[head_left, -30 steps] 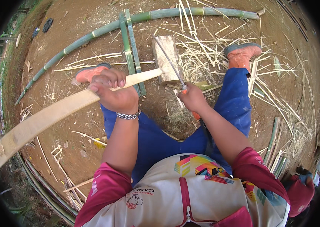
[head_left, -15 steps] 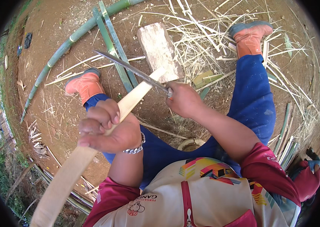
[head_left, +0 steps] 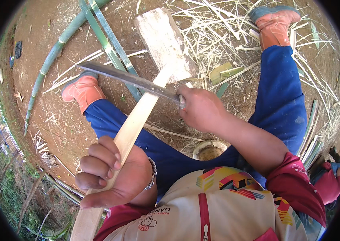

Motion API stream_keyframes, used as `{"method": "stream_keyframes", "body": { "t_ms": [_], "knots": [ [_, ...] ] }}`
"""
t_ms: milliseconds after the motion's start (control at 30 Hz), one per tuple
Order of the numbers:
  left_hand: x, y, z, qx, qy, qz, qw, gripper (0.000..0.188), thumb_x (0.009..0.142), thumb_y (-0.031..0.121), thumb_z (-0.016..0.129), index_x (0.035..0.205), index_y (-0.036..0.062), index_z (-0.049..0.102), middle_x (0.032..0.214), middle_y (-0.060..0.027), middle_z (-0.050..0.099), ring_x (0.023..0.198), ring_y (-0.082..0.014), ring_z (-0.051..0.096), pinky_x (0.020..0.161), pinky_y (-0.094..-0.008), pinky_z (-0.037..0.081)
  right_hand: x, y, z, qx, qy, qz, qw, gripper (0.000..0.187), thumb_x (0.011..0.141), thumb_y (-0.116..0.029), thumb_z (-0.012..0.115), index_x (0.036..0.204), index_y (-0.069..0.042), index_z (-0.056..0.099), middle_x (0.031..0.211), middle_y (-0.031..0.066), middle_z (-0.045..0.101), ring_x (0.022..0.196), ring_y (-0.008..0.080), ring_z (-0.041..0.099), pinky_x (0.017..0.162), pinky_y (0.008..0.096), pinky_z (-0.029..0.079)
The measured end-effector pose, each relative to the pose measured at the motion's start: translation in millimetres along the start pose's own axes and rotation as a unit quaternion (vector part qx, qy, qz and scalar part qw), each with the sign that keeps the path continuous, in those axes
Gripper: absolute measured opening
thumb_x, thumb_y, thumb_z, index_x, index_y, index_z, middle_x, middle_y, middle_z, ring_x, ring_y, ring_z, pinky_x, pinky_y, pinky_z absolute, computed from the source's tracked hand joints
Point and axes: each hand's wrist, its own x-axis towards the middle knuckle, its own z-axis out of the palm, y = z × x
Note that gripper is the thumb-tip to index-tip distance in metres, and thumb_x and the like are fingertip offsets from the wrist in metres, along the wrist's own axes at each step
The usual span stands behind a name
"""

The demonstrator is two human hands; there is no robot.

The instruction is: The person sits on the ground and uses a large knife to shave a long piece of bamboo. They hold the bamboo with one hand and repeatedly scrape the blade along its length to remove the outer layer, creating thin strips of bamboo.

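Observation:
My left hand (head_left: 115, 174) is closed around a long, pale, flat bamboo strip (head_left: 127, 134), fingers curled over it and thumb along its near side. The strip slants from the lower edge up toward a wooden block (head_left: 166, 44); I cannot tell whether its far end touches the block. In my right hand (head_left: 202, 107) is the handle of a long-bladed machete (head_left: 125, 78). Its dark blade points left and lies across the strip near the far end. Fingers hide most of the handle.
Pale shavings (head_left: 214, 36) litter the dirt beyond the block. Split green bamboo lengths (head_left: 105, 44) and a curved bamboo pole (head_left: 43, 74) lie to the left. A round hollow-topped object (head_left: 210, 150) sits between my legs. At the right edge, part of another person (head_left: 328, 182) shows.
My left hand and the strip have come lower in the view, toward my body. The machete blade has turned to show more of its flat side and crosses slightly farther from the strip's tip.

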Motion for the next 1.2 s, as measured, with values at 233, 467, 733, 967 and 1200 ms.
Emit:
{"method": "stream_keyframes", "body": {
  "t_ms": [233,467,733,967,1200],
  "knots": [
    [-8,3,3,0.025,0.025,0.007,0.999,0.049,0.103,0.057,0.043,0.075,0.0173,0.039,0.069,0.0034,0.037,0.063,-0.0112,0.038,0.062,-0.0271,0.032,-2,-1,4,-0.011,0.033,-0.038,0.999,0.034,0.077,-0.011,0.07,0.109,-0.006,0.061,0.086,0.0187,0.069,0.081,0.0381,0.069,0.074,0.0476,0.056],
    [-5,-2,4,0.006,0.031,-0.002,0.999,0.049,0.102,0.058,0.045,0.075,0.0171,0.04,0.069,0.0034,0.037,0.063,-0.0116,0.038,0.062,-0.0273,0.032,-11,-4,5,-0.007,0.052,-0.052,0.997,0.035,0.077,-0.011,0.071,0.109,-0.006,0.059,0.085,0.0186,0.068,0.079,0.0379,0.07,0.071,0.0475,0.056],
    [-11,-1,8,0.001,0.006,0.037,0.999,0.048,0.103,0.057,0.042,0.079,0.016,0.037,0.069,0.0021,0.035,0.061,-0.0118,0.036,0.061,-0.028,0.031,-15,-10,1,-0.01,0.019,-0.06,0.998,0.022,0.086,-0.015,0.06,0.105,-0.005,0.06,0.089,0.0183,0.07,0.083,0.0371,0.07,0.074,0.049,0.056],
    [-13,-1,11,0.01,0.01,0.025,1.0,0.049,0.104,0.057,0.041,0.076,0.0168,0.037,0.07,0.0027,0.036,0.063,-0.0118,0.037,0.062,-0.0278,0.031,-11,-3,4,0.0,0.036,-0.05,0.998,0.026,0.081,-0.011,0.066,0.106,-0.006,0.06,0.088,0.0183,0.069,0.08,0.0375,0.07,0.072,0.0482,0.056],
    [-14,1,9,0.014,0.007,0.019,1.0,0.049,0.104,0.055,0.042,0.074,0.0171,0.037,0.07,0.0033,0.036,0.064,-0.0118,0.038,0.063,-0.0275,0.032,1,4,3,-0.017,0.016,-0.012,1.0,0.031,0.078,-0.011,0.07,0.107,-0.006,0.06,0.087,0.0201,0.068,0.08,0.038,0.069,0.072,0.0481,0.056]
  ]
}}
